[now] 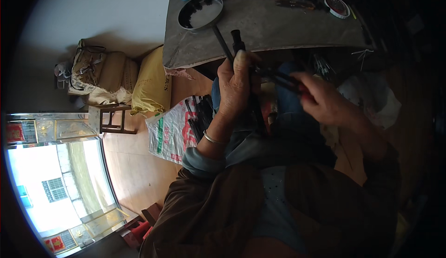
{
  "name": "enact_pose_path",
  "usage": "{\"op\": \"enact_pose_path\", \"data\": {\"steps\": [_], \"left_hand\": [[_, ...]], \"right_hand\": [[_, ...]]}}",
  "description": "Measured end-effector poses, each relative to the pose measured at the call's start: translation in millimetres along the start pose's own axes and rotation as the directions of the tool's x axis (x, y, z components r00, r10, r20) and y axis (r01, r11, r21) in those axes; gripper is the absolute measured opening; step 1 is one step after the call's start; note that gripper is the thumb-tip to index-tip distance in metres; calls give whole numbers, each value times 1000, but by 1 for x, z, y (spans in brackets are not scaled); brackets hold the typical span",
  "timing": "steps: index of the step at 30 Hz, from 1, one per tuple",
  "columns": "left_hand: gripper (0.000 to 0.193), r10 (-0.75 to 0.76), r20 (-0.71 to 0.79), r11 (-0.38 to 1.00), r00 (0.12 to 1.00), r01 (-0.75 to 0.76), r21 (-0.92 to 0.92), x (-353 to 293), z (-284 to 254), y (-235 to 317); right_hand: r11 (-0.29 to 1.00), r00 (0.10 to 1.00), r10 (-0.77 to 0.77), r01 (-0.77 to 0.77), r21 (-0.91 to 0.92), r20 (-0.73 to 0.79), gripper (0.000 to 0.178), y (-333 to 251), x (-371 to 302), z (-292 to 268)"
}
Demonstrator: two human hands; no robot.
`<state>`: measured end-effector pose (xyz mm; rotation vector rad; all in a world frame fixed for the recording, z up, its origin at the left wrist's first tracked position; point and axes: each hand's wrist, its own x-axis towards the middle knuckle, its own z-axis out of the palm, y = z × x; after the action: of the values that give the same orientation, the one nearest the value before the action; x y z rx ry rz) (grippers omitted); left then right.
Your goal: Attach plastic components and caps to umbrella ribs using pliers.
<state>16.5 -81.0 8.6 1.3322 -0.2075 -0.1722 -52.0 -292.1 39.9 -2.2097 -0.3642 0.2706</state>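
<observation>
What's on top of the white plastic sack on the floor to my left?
A bundle of thin black rods lies on the sack. Your left forearm overlaps its right side, hiding whatever lies behind.

Dim overall; glare from opening [49, 183] lower L; R side v. dark; edges fisheye-bent.
</observation>
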Motion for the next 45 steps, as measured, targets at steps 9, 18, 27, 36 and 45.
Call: {"op": "enact_pose_path", "data": {"steps": [9,18,27,36,45], "left_hand": [[54,42,52,996,998,-37,-84,-4,7,-7],[51,127,64,986,990,-119,-114,-3,-1,-12],[53,12,100,995,995,-2,-100,-4,-5,-3],[54,25,146,994,989,-9,-110,-2,-4,0],[55,15,82,992,997,-5,-125,-3,-9,5]], "right_hand": [[680,764,126,-531,506,632,25,7,-16,-4],[325,858,-18,-481,815,513,41,22,-34,16],[994,993,-94,97,45,-73,31,7,-8,-5],[311,759,-194,-553,773,621,30,29,-14,13],[615,919,164,-380,691,359,43,5,-16,21]]}}
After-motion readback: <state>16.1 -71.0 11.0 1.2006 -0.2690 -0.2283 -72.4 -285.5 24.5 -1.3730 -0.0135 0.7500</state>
